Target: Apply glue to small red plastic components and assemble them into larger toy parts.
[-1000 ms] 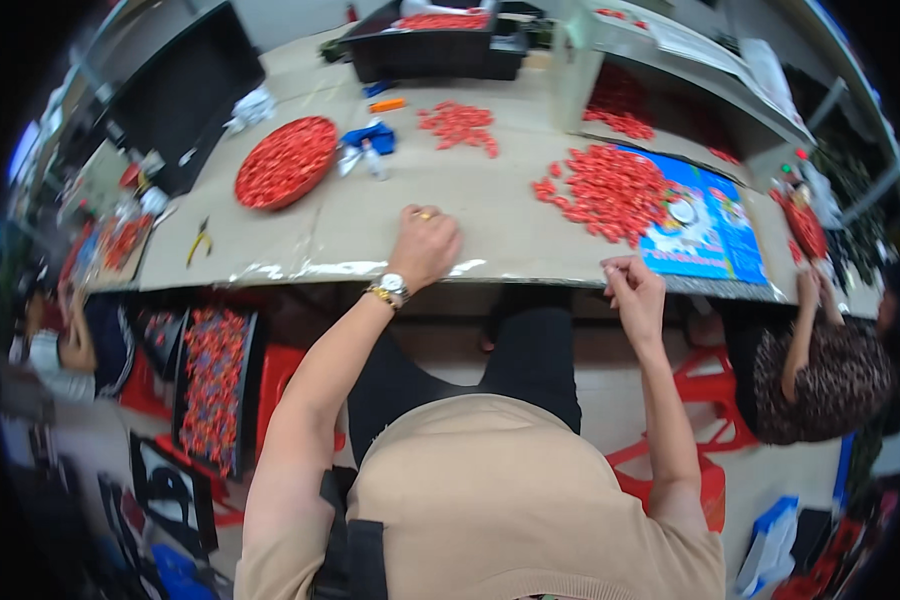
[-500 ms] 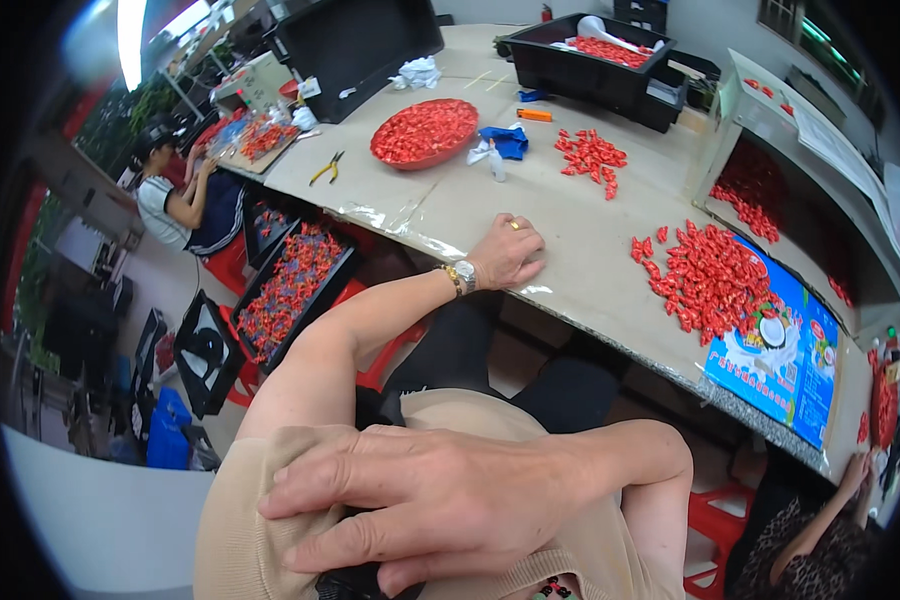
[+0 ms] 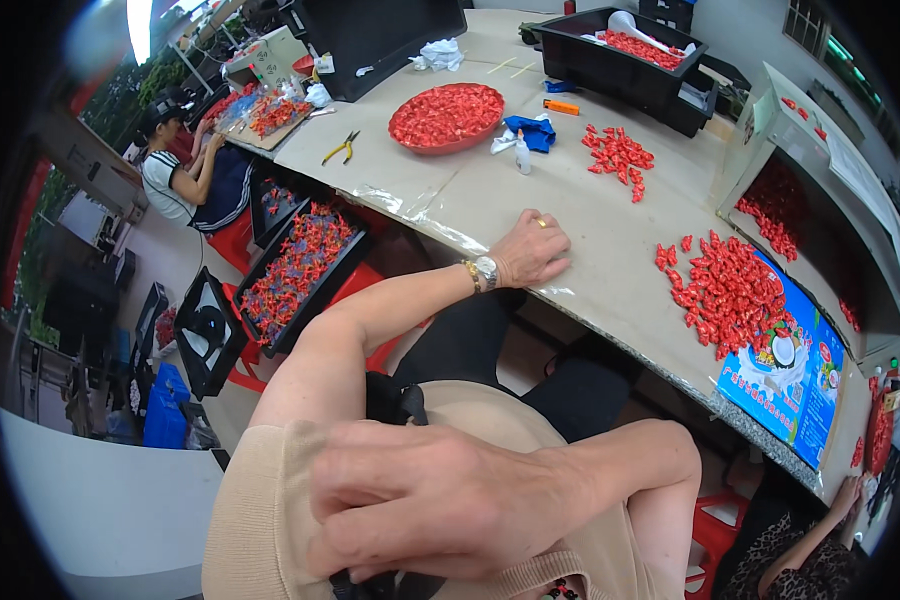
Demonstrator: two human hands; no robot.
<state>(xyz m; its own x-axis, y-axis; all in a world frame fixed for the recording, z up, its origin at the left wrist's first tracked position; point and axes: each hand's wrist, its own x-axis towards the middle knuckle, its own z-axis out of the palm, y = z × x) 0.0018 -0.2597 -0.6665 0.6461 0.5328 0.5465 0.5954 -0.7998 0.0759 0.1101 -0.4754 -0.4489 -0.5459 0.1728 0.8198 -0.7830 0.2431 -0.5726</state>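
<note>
So my left hand (image 3: 532, 250) is parked on the near edge of the table (image 3: 440, 195), fingers curled in loosely, and honestly I can't tell if there's anything under them. My right hand (image 3: 420, 500) is up across my chest by my left shoulder, fingers bent, right over my beige top (image 3: 255, 500) and next to a black strap (image 3: 395, 398). It's blurry, so no clue whether it's got hold of anything. The main heap of little red pieces (image 3: 730, 290) sits off to my right, partly on a blue printed sheet (image 3: 795, 370). Smaller red cluster (image 3: 618, 158) further back, and beyond my left hand there's a small white bottle (image 3: 522, 155) beside a blue cloth (image 3: 538, 135).
</note>
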